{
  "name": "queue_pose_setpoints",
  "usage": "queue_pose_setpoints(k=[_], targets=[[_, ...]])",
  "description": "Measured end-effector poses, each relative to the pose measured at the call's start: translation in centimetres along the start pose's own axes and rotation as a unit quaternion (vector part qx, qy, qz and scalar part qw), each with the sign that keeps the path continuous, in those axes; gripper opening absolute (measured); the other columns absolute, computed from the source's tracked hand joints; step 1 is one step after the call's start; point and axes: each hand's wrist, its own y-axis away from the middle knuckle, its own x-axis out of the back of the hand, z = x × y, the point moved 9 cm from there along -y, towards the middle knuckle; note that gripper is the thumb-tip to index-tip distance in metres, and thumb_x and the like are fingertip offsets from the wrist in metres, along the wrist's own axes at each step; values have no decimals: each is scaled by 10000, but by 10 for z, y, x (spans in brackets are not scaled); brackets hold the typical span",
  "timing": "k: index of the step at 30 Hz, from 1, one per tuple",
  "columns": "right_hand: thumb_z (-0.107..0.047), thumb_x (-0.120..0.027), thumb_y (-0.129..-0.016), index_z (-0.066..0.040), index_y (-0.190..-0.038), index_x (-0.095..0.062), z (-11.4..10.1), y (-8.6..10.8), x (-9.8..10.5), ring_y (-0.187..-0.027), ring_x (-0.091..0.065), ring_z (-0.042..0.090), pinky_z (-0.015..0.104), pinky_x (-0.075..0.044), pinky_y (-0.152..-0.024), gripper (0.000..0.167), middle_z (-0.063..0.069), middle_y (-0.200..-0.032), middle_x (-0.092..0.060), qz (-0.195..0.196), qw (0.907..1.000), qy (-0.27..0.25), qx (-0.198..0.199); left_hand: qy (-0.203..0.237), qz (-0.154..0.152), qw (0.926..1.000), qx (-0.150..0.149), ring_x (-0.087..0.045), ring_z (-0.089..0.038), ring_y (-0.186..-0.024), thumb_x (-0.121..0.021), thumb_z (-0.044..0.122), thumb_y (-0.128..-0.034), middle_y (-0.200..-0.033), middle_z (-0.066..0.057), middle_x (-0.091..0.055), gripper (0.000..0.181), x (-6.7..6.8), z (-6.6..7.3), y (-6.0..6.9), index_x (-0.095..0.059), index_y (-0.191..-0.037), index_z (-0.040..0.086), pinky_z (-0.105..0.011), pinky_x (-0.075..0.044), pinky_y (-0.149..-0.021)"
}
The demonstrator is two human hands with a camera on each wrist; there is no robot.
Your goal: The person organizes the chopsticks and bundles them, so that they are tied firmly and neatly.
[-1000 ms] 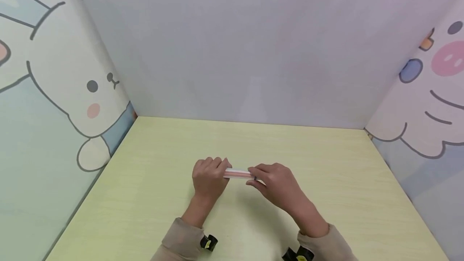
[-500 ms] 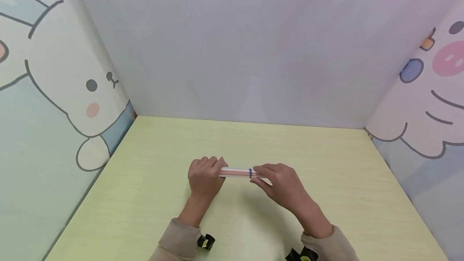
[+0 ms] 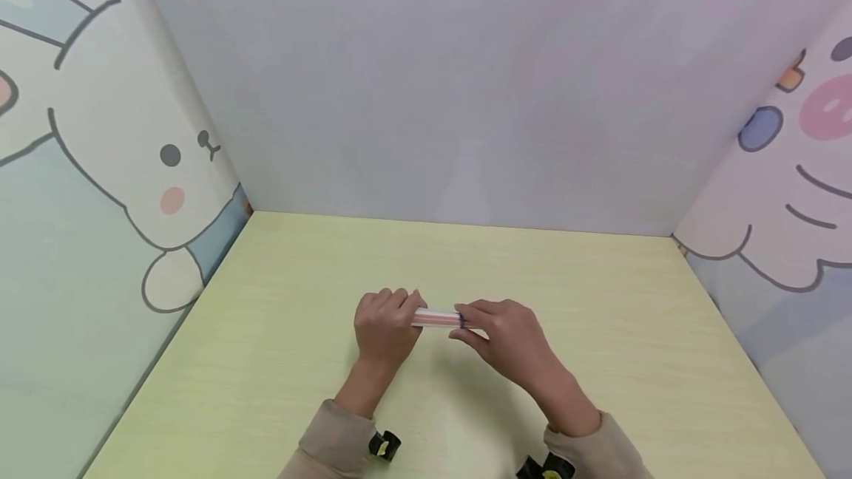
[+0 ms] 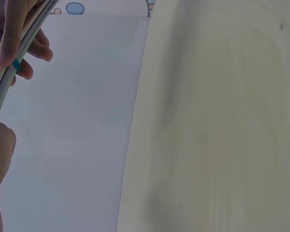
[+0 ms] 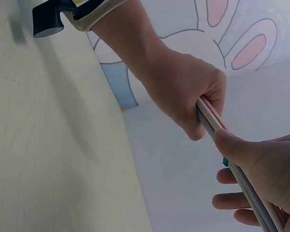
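A slim bundle of pink, white and grey sticks [image 3: 435, 318] is held up above the table, lying roughly crosswise in the head view. My left hand [image 3: 386, 324] grips one end in a fist. Thumb and fingers of my right hand [image 3: 509, 338] pinch the bundle farther along. Right at those fingertips, a blue-green band [image 4: 16, 64] circles the sticks. In the right wrist view, the right thumb lies along the bundle [image 5: 210, 116] with the other fingers behind it; the far end runs on past the hand.
Beneath the hands lies a pale yellow wooden table [image 3: 319, 257]. A plain grey-white wall [image 3: 433, 94] stands behind it, with cartoon-printed panels left [image 3: 113, 168] and right [image 3: 765, 191]. Black wrist cameras [image 3: 384, 446] show at both cuffs.
Both hands and the bundle shifted slightly left, then back right. The right fingers slid away from the left hand, uncovering the band, then came closer again; both keep their hold.
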Motion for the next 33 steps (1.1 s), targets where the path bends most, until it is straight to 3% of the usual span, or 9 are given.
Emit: queue_pose_setpoints(k=[8,11,14,19,25,28,33], targets=[[-315,-915,-681,-57,-1076,-776,9,5,5,-653,-687,144,349,-561,-599,491,13,-880,-765,86,9999,-113,37,-57,64,9999,87,-507,-160,-451,-648,146,-812,-568,11,-611,193,2,-8,2,-668,-626,101,-320,-443,-485],[-281,-881,-743,-57,-1072,-775,11,7,7,-664,-688,149,363,-567,-616,413,14,-897,-764,111,9995,-218,204,-76,38,9999,141,-500,-166,-446,-651,149,-817,-568,7,-612,199,2,-12,2,-663,-624,98,-321,-438,-477],[-288,-791,-872,-60,-1068,-774,14,10,9,-674,-685,140,364,-566,-621,301,5,-916,-761,174,9987,-336,354,-67,-22,9999,156,-504,-174,-445,-663,151,-828,-573,-3,-622,205,3,-14,3,-670,-631,98,-322,-439,-472],[-311,-655,-988,-59,-1077,-771,23,15,13,-665,-663,101,291,-536,-589,291,1,-917,-752,368,9966,-610,421,-55,-146,9997,193,-538,-188,-461,-750,174,-806,-591,-17,-641,178,3,-20,3,-694,-657,97,-334,-452,-483],[-222,-717,-943,-52,-1097,-768,31,20,13,-642,-620,66,208,-485,-568,235,10,-908,-739,465,9944,-862,394,151,-288,9995,26,-556,-176,-486,-795,264,-810,-600,1,-634,230,0,-21,6,-684,-673,118,-335,-457,-501],[-215,-729,-931,-43,-1095,-770,35,22,9,-634,-602,54,186,-468,-563,241,14,-902,-736,416,9944,-925,312,467,-416,9980,-125,-576,-169,-514,-870,218,-730,-631,12,-652,179,-4,-22,7,-711,-735,135,-329,-460,-511],[-83,-811,-821,-31,-1087,-768,49,27,-2,-616,-522,28,156,-417,-554,274,-3,-867,-717,257,9933,-1126,27,1035,-1144,9874,-340,-608,-143,-583,-958,384,-631,-709,43,-676,392,-19,-23,9,-721,-857,168,-306,-466,-541]])
